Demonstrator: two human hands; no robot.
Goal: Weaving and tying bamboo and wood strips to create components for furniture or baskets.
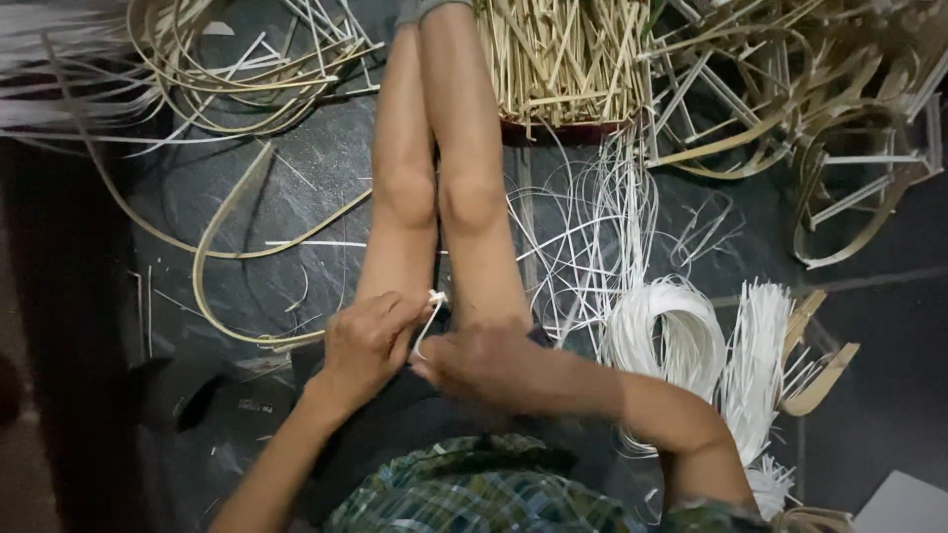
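Observation:
My left hand (367, 345) and my right hand (484, 367) meet over my lap, just above my outstretched legs (434, 178). Between their fingertips runs a thin white strip (430, 318), bent into a small curve. The left hand pinches its upper end and the right hand holds its lower end. Both hands have their fingers closed around the strip. The strip's far end is hidden under my fingers.
A pile of pale cane sticks (563, 59) lies beyond my feet. Coils and bundles of white strips (671, 331) sit at my right. Loops of flat tan cane (247, 79) spread across the dark floor (296, 197), left and right.

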